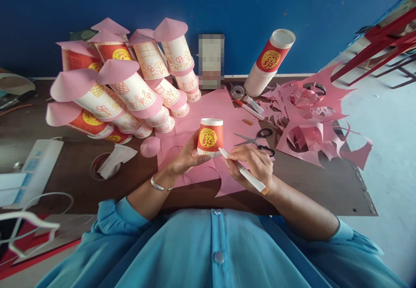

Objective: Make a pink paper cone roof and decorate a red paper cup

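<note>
A red and white paper cup (211, 137) with a yellow round emblem is held by my left hand (187, 157), whose fingers wrap its left side and base. My right hand (252, 165) grips a white marker (248, 176) with an orange end. The marker's tip meets the cup near its lower right edge. Under both hands lie pink paper sheets (201, 106) with curved cuts. Black-handled scissors (255, 140) rest just beyond my right hand. Left of my left hand sits a small pink paper cone (150, 147).
Several decorated cup towers (130, 88) with pink cone roofs crowd the back left. A leaning cup stack (264, 69) stands at the back right, beside pink paper scraps (312, 106). A tape roll (104, 166), a glue stick (253, 105) and an orange marker (249, 110) lie on the table.
</note>
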A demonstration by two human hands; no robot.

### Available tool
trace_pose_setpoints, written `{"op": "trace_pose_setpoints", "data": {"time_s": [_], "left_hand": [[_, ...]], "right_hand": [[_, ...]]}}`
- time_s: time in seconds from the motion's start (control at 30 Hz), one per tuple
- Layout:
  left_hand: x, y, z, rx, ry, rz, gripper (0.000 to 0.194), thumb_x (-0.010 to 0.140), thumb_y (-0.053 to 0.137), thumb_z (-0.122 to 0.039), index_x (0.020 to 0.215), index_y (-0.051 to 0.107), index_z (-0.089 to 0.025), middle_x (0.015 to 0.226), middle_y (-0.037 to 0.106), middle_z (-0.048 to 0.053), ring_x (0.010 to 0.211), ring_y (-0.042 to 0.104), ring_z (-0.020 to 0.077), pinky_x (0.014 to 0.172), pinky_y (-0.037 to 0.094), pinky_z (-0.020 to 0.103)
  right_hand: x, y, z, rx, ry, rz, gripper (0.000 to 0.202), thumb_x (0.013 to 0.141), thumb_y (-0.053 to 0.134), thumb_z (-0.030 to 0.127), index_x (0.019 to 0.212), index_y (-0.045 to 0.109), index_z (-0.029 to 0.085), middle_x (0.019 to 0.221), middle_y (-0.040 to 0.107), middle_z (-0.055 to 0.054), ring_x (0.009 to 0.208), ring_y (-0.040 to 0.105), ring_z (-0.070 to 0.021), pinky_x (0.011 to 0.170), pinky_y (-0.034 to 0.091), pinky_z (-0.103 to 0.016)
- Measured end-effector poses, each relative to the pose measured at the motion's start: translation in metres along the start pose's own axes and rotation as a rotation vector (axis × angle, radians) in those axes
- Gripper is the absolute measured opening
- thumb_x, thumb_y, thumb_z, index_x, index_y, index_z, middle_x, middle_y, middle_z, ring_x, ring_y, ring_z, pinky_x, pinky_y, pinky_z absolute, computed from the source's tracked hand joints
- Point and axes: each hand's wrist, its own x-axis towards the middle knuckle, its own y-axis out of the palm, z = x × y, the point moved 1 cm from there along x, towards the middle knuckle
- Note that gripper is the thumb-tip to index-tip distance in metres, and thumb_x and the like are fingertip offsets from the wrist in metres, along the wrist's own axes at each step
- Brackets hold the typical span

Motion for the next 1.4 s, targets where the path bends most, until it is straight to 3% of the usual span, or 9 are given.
{"op": "trace_pose_setpoints", "data": {"time_s": [0.4, 0.9, 1.2, 1.4], "left_hand": [[-0.0014, -0.0029, 0.0045, -0.007, -0.004, -0.017, 0.078, 0.073, 0.096, -0.044, 0.143, 0.062, -0.037, 0.139, 0.070, 0.005, 0.131, 0.066, 0.0346, 0.113, 0.054, 0.057], [0.0042, 0.0053, -0.0024, 0.046, 0.031, 0.001, 0.076, 0.073, 0.096, -0.054, 0.135, 0.061, -0.030, 0.139, 0.069, 0.010, 0.129, 0.067, 0.0368, 0.105, 0.056, 0.054], [0.0023, 0.0061, -0.0009, 0.024, 0.030, 0.005, 0.074, 0.076, 0.094, -0.047, 0.140, 0.060, -0.032, 0.146, 0.067, 0.009, 0.133, 0.065, 0.0360, 0.108, 0.055, 0.053], [0.0019, 0.0057, -0.0004, -0.030, 0.054, 0.003, 0.073, 0.077, 0.094, -0.044, 0.142, 0.063, -0.032, 0.142, 0.070, 0.008, 0.131, 0.067, 0.0345, 0.109, 0.054, 0.051]], "right_hand": [[0.0000, -0.0012, 0.0013, 0.000, 0.017, 0.023, 0.019, 0.095, 0.066, 0.007, 0.096, 0.058, 0.024, 0.068, 0.070, 0.005, 0.056, 0.071, -0.0131, 0.050, 0.055, -0.023], [-0.0028, 0.0001, 0.0029, 0.015, 0.023, 0.032, 0.019, 0.094, 0.066, 0.008, 0.094, 0.057, 0.025, 0.068, 0.070, 0.005, 0.055, 0.070, -0.0129, 0.050, 0.054, -0.023], [-0.0008, -0.0001, 0.0036, 0.098, -0.020, -0.002, 0.019, 0.092, 0.067, 0.006, 0.096, 0.060, 0.023, 0.069, 0.071, 0.004, 0.057, 0.072, -0.0140, 0.053, 0.058, -0.023], [0.0003, -0.0067, 0.0022, 0.127, -0.028, -0.014, 0.006, 0.100, 0.065, 0.017, 0.104, 0.063, 0.022, 0.072, 0.074, 0.001, 0.060, 0.073, -0.0156, 0.054, 0.060, -0.024]]}}
